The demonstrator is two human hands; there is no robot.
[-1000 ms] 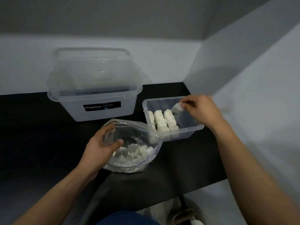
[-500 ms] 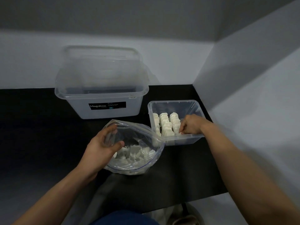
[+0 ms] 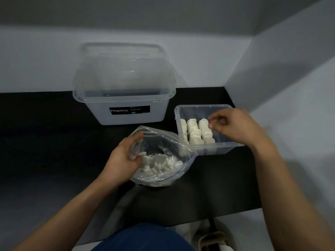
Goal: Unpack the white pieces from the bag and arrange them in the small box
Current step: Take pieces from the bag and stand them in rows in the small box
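Rim of clear plastic bag [image 3: 163,141] gripped by left hand [image 3: 121,160]; right hand [image 3: 235,127] curled over small clear box [image 3: 217,150], hold indiscernible. Loose white pieces [image 3: 159,163] judged light, rigid: pinched at sides.

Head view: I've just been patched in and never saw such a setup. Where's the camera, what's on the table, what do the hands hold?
No machine here: a person works with bare hands, and the one picture comes from a camera on their head, looking forward and down. On the black table stand a big box labelled Megabox and, right of it, a small box with white pieces lined up in rows. Nearer the person lies an open clear bag with loose pieces inside. The left hand grips the bag's rim. The right hand hovers over the small box, fingers curled; blur hides whether it pinches a piece.
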